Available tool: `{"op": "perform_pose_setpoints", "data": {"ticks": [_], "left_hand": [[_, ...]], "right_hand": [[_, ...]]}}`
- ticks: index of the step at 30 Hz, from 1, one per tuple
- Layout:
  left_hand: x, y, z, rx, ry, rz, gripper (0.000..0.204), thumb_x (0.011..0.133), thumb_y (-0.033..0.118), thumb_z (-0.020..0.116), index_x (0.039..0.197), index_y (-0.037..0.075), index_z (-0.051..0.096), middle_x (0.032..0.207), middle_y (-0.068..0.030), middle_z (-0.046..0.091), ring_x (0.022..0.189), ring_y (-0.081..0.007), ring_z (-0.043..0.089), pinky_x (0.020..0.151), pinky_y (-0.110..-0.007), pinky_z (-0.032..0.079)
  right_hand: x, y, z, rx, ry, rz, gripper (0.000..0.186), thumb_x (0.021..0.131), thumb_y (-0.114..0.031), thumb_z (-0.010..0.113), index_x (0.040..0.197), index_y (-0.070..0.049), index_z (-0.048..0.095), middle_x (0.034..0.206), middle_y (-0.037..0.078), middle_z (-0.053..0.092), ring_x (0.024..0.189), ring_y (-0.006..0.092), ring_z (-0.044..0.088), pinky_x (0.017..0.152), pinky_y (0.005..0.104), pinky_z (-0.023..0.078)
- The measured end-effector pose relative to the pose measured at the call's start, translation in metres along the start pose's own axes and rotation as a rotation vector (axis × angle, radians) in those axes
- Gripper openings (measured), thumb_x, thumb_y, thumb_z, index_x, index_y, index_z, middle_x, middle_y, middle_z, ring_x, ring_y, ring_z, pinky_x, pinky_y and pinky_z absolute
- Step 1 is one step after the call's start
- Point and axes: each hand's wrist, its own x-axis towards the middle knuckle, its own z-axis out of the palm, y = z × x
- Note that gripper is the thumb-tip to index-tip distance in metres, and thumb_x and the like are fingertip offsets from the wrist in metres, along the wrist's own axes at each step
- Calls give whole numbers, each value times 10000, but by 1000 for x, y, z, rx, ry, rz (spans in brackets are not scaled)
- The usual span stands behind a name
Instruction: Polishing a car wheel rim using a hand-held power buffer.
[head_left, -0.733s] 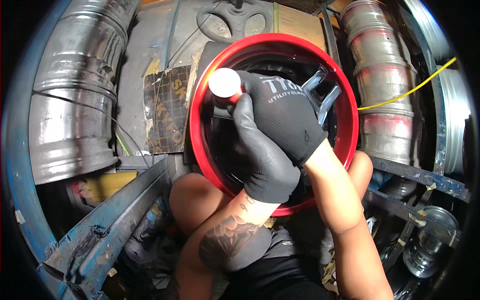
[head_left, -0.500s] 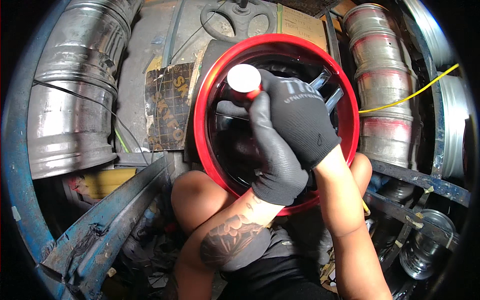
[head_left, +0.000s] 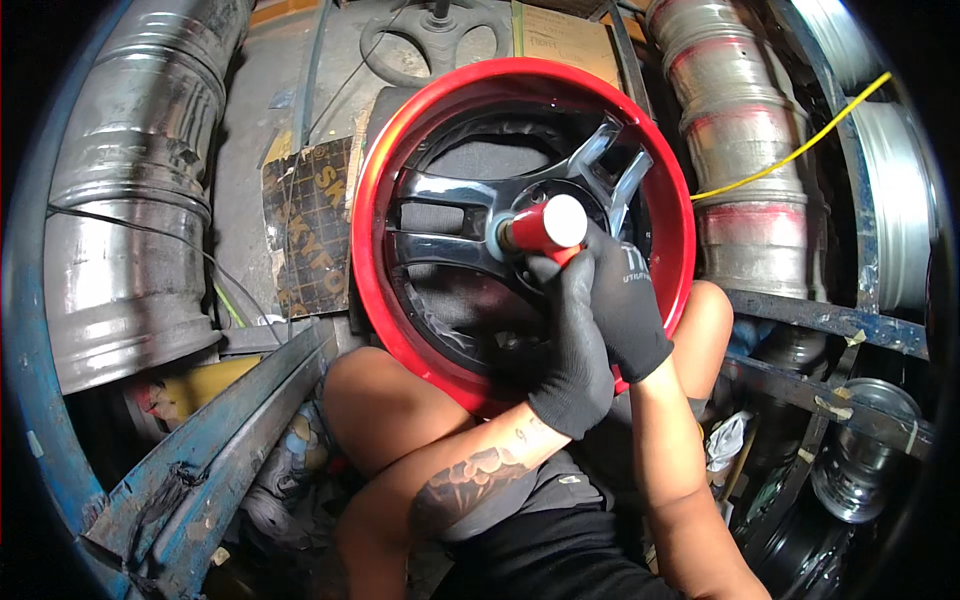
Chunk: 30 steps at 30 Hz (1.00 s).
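Observation:
A large wheel with a glossy red rim [head_left: 369, 235] and black spokes [head_left: 445, 186], some edged in silver, rests between my bent legs. Both my hands wear black gloves. A red cylindrical tool [head_left: 540, 230] with a white top sits near the hub, its metal end at a pale blue ring [head_left: 499, 233] by the spokes. My left hand [head_left: 572, 335] is closed around the tool from below, fingers partly hidden under it. My right hand [head_left: 630, 305] is closed beside it, pressed against my left hand and the tool, its fingertips hidden.
Stacked silver wheel barrels stand left [head_left: 135, 250] and right [head_left: 745, 160]. Blue steel frames [head_left: 190, 470] flank my legs. Behind lie a cast spoked part [head_left: 385, 55], cardboard [head_left: 565, 35] and a torn printed board [head_left: 305, 230]. A yellow cable [head_left: 800, 150] crosses the right side.
Both hands and the red tool have moved down and to the right toward the hub, uncovering the left spokes. The tool now tilts, and the view has shifted slightly.

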Motion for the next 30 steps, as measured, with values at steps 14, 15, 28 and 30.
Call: {"op": "perform_pose_setpoints", "data": {"ticks": [14, 15, 28, 30], "left_hand": [[-1, 37, 11, -87, 13, 21, 521, 1135, 354, 510, 1594, 133, 403, 1483, -70, 520, 1360, -168, 505, 1162, -336, 398], [2, 42, 11, -96, 7, 30, 521, 1134, 354, 509, 1594, 134, 403, 1481, -70, 522, 1360, -168, 505, 1163, -338, 398], [-21, 15, -1, -2, 82, -61, 518, 1129, 350, 499, 1594, 145, 401, 1457, -68, 547, 1351, -168, 516, 1164, -352, 402], [-31, 11, 1, 34, 95, -82, 518, 1128, 350, 497, 1594, 146, 400, 1453, -67, 551, 1350, -169, 518, 1164, -354, 402]], "right_hand": [[12, -34, 2, -315, 47, -140, 411, 939, -162, 640, 1340, -79, 673, 939, 256, 739, 882, 443, 726, 788, 536, 558], [14, -37, 2, -354, 62, -188, 415, 940, -157, 629, 1346, -83, 672, 925, 255, 736, 873, 440, 726, 781, 536, 558], [-3, -13, 3, -34, -7, 19, 365, 935, -208, 771, 1265, -64, 713, 994, 230, 764, 946, 413, 761, 822, 447, 575], [-12, -8, -1, -42, -17, 98, 394, 918, -207, 815, 1265, -51, 712, 989, 221, 772, 950, 390, 774, 832, 431, 577]]}}
